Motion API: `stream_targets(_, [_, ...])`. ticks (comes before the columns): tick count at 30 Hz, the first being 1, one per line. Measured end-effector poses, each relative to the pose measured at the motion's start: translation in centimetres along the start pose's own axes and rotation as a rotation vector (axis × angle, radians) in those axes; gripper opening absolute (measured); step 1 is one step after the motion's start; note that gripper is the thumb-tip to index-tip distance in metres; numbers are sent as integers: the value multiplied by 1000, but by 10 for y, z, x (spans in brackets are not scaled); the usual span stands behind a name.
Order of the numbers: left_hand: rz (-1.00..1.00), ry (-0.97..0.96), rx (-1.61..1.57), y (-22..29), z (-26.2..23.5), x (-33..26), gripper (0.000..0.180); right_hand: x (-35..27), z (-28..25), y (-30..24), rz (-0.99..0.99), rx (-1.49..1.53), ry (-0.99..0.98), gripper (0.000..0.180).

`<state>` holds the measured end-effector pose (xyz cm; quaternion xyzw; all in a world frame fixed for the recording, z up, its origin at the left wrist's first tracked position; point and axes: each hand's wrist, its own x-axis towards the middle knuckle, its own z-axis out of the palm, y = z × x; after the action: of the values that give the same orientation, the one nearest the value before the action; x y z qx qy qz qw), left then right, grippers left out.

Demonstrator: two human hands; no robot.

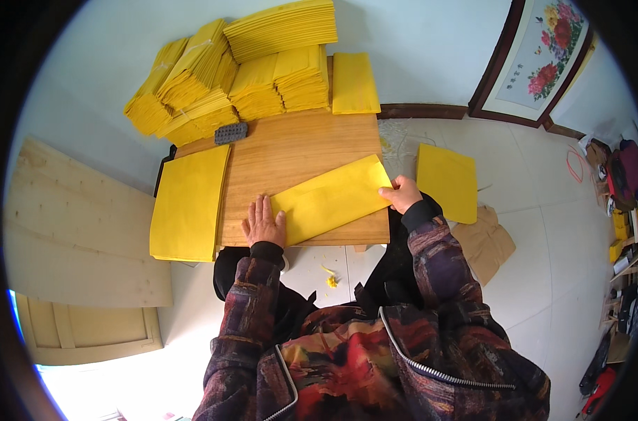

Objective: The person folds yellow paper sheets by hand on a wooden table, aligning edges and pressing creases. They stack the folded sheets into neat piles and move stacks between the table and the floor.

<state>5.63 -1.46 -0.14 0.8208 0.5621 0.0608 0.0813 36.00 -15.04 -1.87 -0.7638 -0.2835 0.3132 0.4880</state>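
Observation:
A long yellow folded sheet of paper (331,197) lies slantwise across the front of the wooden table. At its left end my left hand (265,223) rests flat, fingers stretched out, its thumb side against the paper's edge. My right hand (403,195) grips the paper's right end, thumb on top and the other fingers curled beneath, by the table's right edge. To the left lies a flat pile of larger yellow sheets (187,203), jutting past the table's front edge.
Tied yellow paper bundles (252,77) are heaped at the back of the table (298,144), with a dark grey block (230,133) before them. Right of the table is another yellow pile (446,184), near brown paper (484,242). Wooden boards (80,224) stand at left; yellow scraps (331,281) lie below.

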Motion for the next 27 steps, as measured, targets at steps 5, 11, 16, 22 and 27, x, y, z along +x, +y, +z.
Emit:
stream_targets(5, [39, -8, -79, 2, -8, -10, 58, 13, -8, -10, 188, 159, -52, 26])
stream_targets(11, [150, 13, -396, -24, -11, -27, 43, 18, -11, -3, 213, 592, -73, 44])
stream_targets(16, [55, 221, -882, -46, 3, -50, 29, -15, -20, -8, 191, 657, -139, 57])
stream_targets(22, [-320, 128, -1233, -58, 0, -75, 21, -83, -21, -17, 33, 361, -186, 14])
stream_targets(27, [-436, -262, -1819, -52, 11, -76, 18, -124, -4, -19, -36, 219, -462, 13])
